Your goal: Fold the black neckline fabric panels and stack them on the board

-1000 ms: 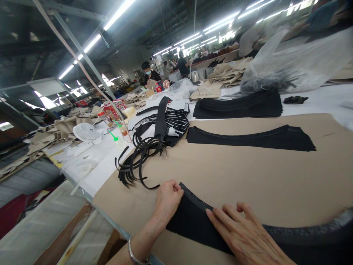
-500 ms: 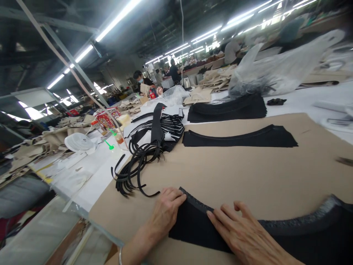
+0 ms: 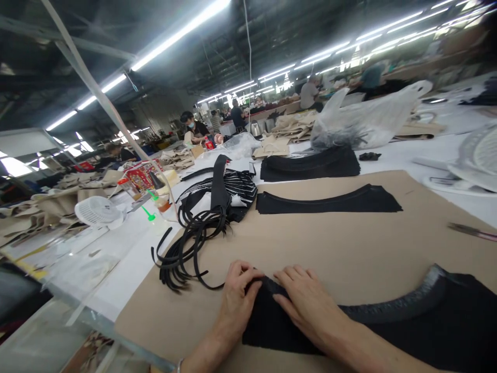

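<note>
A long black curved fabric piece lies on the tan sheet in front of me, with a shiny, puckered strip along its concave edge. At the piece's left corner, my left hand pinches the edge between thumb and fingers. Just to the right, my right hand grips the same edge, its thumb on the near side and the fingers bent over the far side. The two hands hide part of that edge. Left of them lies a bundle of thin black strips.
A stack of curved black pieces and a larger stack lie beyond my hands. At the right are tweezers-like metal tool tips. Left stand a white fan and green-tipped bottles. Behind is a plastic bag; people work farther back.
My right hand has moved left along the edge, closer to the left hand, and its fingers now curl over it. The left hand stays at the corner. The view has shifted slightly.
</note>
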`<state>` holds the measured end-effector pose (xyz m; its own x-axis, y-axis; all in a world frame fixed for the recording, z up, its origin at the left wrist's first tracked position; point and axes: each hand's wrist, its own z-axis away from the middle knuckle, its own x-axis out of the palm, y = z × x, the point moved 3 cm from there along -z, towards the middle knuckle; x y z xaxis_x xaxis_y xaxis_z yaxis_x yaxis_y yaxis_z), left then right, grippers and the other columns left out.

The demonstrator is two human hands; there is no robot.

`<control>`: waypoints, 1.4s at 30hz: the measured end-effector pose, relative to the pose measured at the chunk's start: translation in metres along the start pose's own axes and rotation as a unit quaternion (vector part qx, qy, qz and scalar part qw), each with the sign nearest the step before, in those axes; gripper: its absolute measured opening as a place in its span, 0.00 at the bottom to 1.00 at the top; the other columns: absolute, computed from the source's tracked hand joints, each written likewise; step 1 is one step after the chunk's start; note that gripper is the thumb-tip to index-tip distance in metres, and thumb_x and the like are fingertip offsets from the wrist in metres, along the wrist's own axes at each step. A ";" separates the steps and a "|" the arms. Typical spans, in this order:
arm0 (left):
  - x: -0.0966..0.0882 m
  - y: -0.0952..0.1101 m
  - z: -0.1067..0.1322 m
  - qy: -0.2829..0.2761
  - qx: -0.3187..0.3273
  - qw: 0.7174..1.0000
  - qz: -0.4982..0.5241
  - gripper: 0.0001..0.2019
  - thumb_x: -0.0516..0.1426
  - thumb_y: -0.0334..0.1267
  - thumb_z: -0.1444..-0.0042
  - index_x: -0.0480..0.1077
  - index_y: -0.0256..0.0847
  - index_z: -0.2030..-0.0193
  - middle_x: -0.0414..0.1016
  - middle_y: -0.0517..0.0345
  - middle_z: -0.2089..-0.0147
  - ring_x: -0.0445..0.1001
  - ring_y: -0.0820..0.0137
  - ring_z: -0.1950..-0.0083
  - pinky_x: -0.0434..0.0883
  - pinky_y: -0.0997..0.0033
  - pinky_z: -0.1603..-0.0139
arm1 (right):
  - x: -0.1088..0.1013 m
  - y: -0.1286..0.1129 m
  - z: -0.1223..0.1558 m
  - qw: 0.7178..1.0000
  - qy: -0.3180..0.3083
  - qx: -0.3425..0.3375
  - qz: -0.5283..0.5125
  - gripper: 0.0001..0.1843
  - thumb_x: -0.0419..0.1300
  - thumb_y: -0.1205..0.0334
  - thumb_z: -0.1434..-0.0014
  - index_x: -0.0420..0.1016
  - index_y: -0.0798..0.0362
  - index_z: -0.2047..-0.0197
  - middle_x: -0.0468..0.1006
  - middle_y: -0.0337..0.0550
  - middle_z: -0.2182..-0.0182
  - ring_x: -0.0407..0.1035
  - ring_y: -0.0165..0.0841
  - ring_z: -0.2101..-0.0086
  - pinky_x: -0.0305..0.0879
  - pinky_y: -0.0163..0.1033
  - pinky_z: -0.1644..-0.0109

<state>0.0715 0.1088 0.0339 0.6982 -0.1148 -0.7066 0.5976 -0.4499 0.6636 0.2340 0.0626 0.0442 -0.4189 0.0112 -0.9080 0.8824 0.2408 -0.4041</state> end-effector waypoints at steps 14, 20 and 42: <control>-0.009 -0.001 -0.046 -0.240 0.025 0.966 -0.094 0.14 0.62 0.29 0.55 0.74 0.46 0.60 0.69 0.58 0.61 0.65 0.62 0.52 0.60 0.61 0.49 | 0.018 -0.010 -0.022 0.999 0.000 0.047 0.025 0.09 0.61 0.66 0.43 0.72 0.52 0.57 0.76 0.45 0.59 0.67 0.44 0.56 0.54 0.48 0.53; -0.010 -0.002 -0.052 -0.251 0.036 0.963 -0.090 0.09 0.63 0.30 0.54 0.73 0.44 0.66 0.70 0.60 0.56 0.65 0.63 0.49 0.58 0.63 0.48 | 0.016 -0.008 -0.029 0.996 -0.026 0.077 -0.024 0.06 0.59 0.68 0.42 0.72 0.51 0.60 0.76 0.42 0.61 0.68 0.42 0.56 0.54 0.46 0.55; -0.018 -0.021 -0.012 -0.077 0.164 0.978 -0.106 0.13 0.49 0.28 0.37 0.71 0.42 0.52 0.71 0.52 0.54 0.66 0.64 0.50 0.63 0.61 0.48 | 0.029 -0.009 -0.029 0.996 -0.001 0.040 -0.079 0.09 0.55 0.74 0.39 0.73 0.56 0.58 0.73 0.47 0.60 0.65 0.41 0.56 0.61 0.46 0.49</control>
<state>0.0511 0.1310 0.0350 0.4896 -0.1085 -0.8651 0.5470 -0.7345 0.4017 0.2075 0.0888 0.0245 -0.5529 -0.0220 -0.8329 0.8202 0.1614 -0.5488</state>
